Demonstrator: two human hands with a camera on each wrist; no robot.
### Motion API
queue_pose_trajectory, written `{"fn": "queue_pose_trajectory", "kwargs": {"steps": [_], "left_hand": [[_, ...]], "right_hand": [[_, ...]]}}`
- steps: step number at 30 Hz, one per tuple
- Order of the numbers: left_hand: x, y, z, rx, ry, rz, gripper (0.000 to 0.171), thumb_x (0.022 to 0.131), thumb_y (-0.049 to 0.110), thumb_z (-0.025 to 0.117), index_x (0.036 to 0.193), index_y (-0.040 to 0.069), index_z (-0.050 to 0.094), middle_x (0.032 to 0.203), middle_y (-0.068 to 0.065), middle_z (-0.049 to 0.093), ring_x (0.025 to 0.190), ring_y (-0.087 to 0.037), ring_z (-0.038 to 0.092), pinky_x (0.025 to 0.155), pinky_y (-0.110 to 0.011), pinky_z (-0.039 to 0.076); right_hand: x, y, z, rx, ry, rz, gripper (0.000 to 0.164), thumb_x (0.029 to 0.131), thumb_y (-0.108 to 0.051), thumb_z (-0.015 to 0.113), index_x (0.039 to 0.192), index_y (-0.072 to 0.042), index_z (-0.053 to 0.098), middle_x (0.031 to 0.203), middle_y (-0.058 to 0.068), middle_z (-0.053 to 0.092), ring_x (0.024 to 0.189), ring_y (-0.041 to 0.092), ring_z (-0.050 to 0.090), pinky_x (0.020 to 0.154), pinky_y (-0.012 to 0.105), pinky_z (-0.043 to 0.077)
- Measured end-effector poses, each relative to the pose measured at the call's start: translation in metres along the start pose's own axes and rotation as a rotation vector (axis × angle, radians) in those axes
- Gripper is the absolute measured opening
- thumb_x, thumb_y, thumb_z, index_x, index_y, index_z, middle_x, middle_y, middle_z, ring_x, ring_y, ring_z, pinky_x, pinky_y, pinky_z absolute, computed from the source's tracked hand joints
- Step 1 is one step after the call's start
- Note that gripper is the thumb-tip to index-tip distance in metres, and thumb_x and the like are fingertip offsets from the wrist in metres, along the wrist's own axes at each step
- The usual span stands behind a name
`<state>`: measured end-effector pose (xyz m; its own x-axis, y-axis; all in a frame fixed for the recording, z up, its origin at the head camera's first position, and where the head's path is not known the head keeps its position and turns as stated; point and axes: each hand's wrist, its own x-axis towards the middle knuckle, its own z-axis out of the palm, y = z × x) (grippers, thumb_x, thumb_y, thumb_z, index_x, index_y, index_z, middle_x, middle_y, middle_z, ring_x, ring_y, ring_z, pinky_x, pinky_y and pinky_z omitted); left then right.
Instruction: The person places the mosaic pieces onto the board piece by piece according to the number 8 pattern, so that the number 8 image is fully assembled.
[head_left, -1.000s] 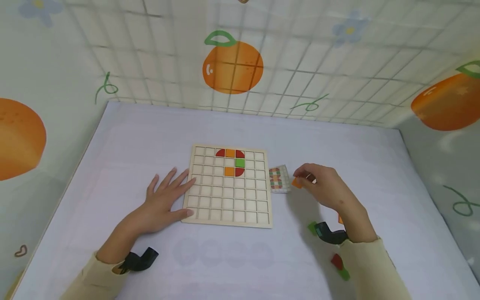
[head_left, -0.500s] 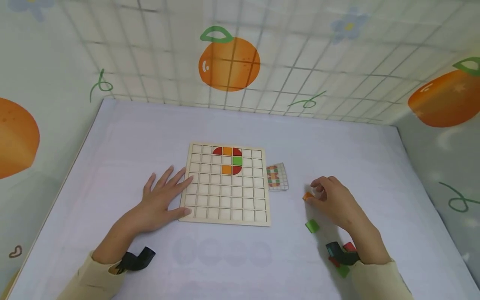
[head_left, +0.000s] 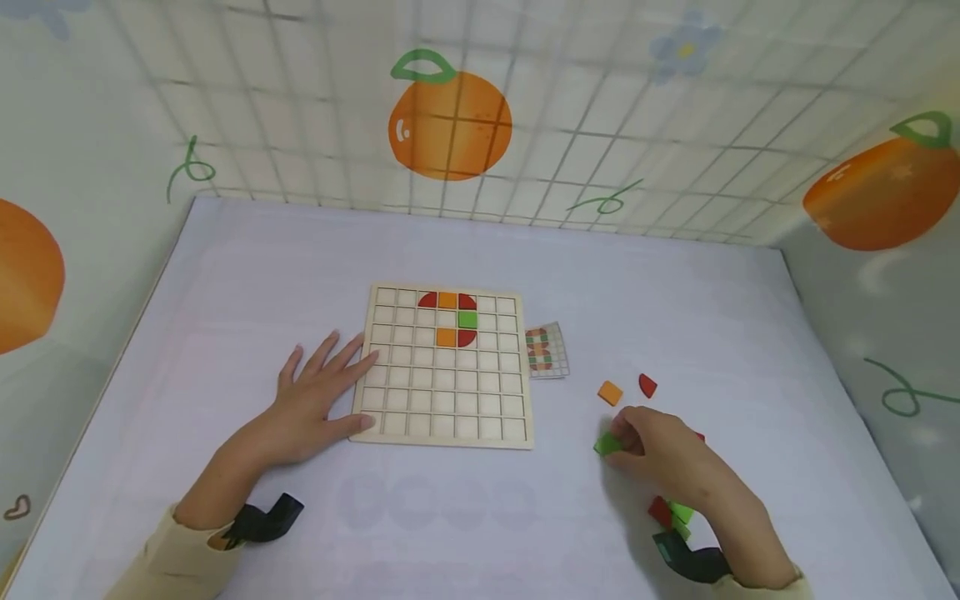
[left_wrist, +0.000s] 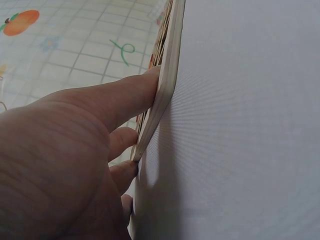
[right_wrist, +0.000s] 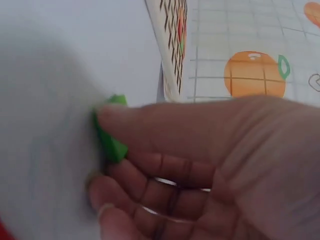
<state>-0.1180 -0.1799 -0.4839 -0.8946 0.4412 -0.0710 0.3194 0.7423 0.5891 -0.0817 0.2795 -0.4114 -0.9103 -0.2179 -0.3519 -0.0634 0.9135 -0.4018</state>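
Note:
A wooden grid board (head_left: 442, 402) lies on the table, with red, orange and green tiles set in its upper cells. My left hand (head_left: 311, 421) rests at its left edge, fingers spread, with the thumb (left_wrist: 125, 97) over the rim in the left wrist view. To the right of the board, my right hand (head_left: 667, 454) pinches a green tile (head_left: 606, 446) low at the table; the right wrist view shows the thumb across the green tile (right_wrist: 116, 145). An orange tile (head_left: 610, 392) and a red quarter-round tile (head_left: 647, 385) lie loose just beyond that hand.
A small pattern card (head_left: 551, 350) lies against the board's right edge. Near the right wrist are more loose tiles, including a red tile (head_left: 661, 512) and a green tile (head_left: 682, 512), partly hidden. A fruit-printed sheet (head_left: 330, 108) stands behind the table.
My right hand has carried the orange tile toward me, let it go on the table, and moved nearer to pinch the green tile. My left hand stays at the board.

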Motion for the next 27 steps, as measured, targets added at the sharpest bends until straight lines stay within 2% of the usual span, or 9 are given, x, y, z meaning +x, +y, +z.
{"fn": "queue_pose_trajectory", "kwargs": {"steps": [5,8,10,15,18,23,27], "left_hand": [[-0.002,0.002,-0.003,-0.007,0.004,0.014,0.085,0.095,0.038,0.076,0.166,0.019,0.033,0.175,-0.006,0.015,0.160,-0.034,-0.006,0.118,-0.065,-0.013],[-0.002,0.003,-0.004,-0.011,0.011,0.019,0.084,0.095,0.037,0.076,0.165,0.018,0.034,0.174,-0.008,0.016,0.160,-0.035,-0.005,0.118,-0.065,-0.013],[-0.002,0.003,-0.005,-0.008,0.008,0.018,0.084,0.095,0.038,0.076,0.166,0.019,0.033,0.175,-0.007,0.016,0.160,-0.034,-0.005,0.119,-0.064,-0.013],[-0.002,0.002,-0.004,-0.012,-0.004,0.013,0.085,0.095,0.039,0.076,0.166,0.022,0.032,0.175,-0.004,0.014,0.160,-0.032,-0.006,0.119,-0.063,-0.014],[0.000,0.000,-0.003,-0.008,-0.007,0.015,0.085,0.095,0.041,0.076,0.166,0.022,0.033,0.175,-0.003,0.014,0.161,-0.032,-0.006,0.119,-0.064,-0.014],[0.001,-0.002,-0.004,0.008,-0.011,0.021,0.085,0.095,0.044,0.075,0.166,0.023,0.032,0.175,-0.002,0.013,0.161,-0.031,-0.006,0.119,-0.063,-0.014],[0.000,-0.003,-0.007,0.009,-0.007,0.022,0.084,0.096,0.044,0.074,0.166,0.023,0.032,0.175,-0.002,0.013,0.161,-0.030,-0.006,0.120,-0.063,-0.013]], "right_hand": [[0.015,-0.026,-0.003,0.008,0.106,-0.137,0.013,0.092,-0.008,0.079,0.094,-0.014,0.068,0.083,-0.008,0.062,0.080,0.013,0.057,0.071,0.030,0.050],[0.035,-0.051,-0.010,0.020,0.170,-0.249,0.012,0.094,-0.004,0.073,0.094,-0.014,0.070,0.085,-0.008,0.064,0.080,0.012,0.060,0.071,0.031,0.052],[0.052,-0.072,-0.016,0.036,0.184,-0.301,0.010,0.096,-0.003,0.071,0.096,-0.013,0.070,0.087,-0.007,0.065,0.081,0.013,0.061,0.072,0.033,0.053],[0.109,-0.125,-0.020,0.053,0.134,-0.385,0.002,0.099,-0.007,0.072,0.100,-0.008,0.070,0.091,-0.001,0.067,0.086,0.019,0.061,0.076,0.036,0.054],[0.145,-0.148,-0.017,0.052,0.087,-0.408,0.003,0.101,-0.011,0.070,0.102,-0.007,0.070,0.092,0.001,0.068,0.085,0.021,0.062,0.077,0.037,0.053],[0.190,-0.168,-0.007,0.016,0.053,-0.408,0.005,0.103,-0.013,0.067,0.103,-0.009,0.070,0.095,0.004,0.069,0.085,0.023,0.061,0.078,0.037,0.053],[0.206,-0.174,0.001,-0.021,0.047,-0.420,0.007,0.103,-0.012,0.065,0.104,-0.009,0.071,0.099,0.004,0.071,0.088,0.023,0.062,0.081,0.038,0.053]]}}
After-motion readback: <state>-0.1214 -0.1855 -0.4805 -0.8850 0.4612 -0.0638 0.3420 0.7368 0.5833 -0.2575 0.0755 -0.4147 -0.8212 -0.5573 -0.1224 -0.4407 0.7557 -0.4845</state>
